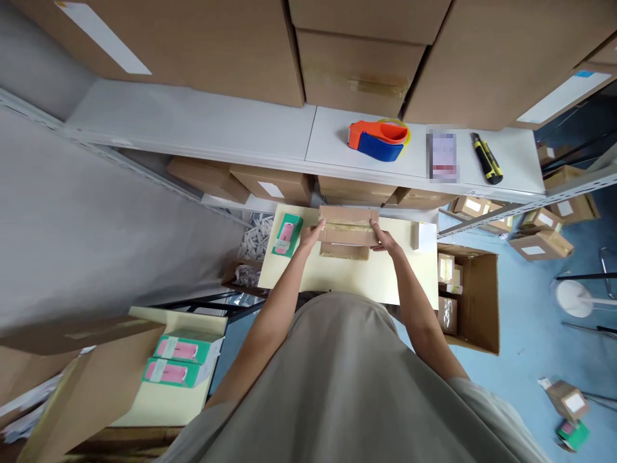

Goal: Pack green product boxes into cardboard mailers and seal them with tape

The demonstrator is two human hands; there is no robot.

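Observation:
A small brown cardboard box (349, 235) with a strip of tape along its middle is between my hands over the cream table (332, 276). Its left end is gripped by my left hand (312, 234), thumb on top. My right hand (382, 238) closes on the right end, with some fingers hidden underneath. A lower cardboard part (344, 251) shows just below it; I cannot tell whether it belongs to the same box. Left of my left hand lies a green box with a pink picture (288, 235). A small white box (424, 236) stands at the table's right.
On the shelf (207, 122) above lie an orange and blue tape dispenser (379, 139) and a yellow-black utility knife (486, 158). A large open carton (475, 302) holding small boxes stands right of the table. More green boxes (176, 360) sit at lower left.

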